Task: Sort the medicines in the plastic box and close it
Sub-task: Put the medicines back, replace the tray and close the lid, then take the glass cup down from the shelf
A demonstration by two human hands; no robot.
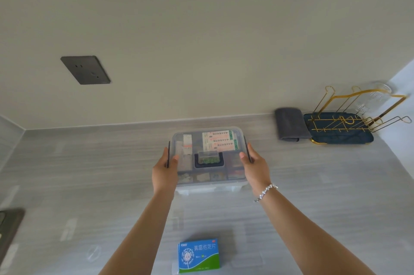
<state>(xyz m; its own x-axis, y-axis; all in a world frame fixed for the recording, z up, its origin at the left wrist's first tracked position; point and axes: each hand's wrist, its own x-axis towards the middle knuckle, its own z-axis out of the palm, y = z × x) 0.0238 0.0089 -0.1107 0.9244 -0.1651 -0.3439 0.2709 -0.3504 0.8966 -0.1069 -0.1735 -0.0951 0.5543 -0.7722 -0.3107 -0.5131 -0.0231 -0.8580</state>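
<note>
The plastic box (208, 155) sits between left hand (164, 170) and right hand (254, 168), each grip closed on a side.

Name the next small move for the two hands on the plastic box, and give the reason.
Probably unlatch the side clips and lift the lid. Both the left hand and right hand grip the sides of the plastic box, whose lid seems to be on, while one blue and green medicine box lies outside on the counter, nearer the person.
</note>
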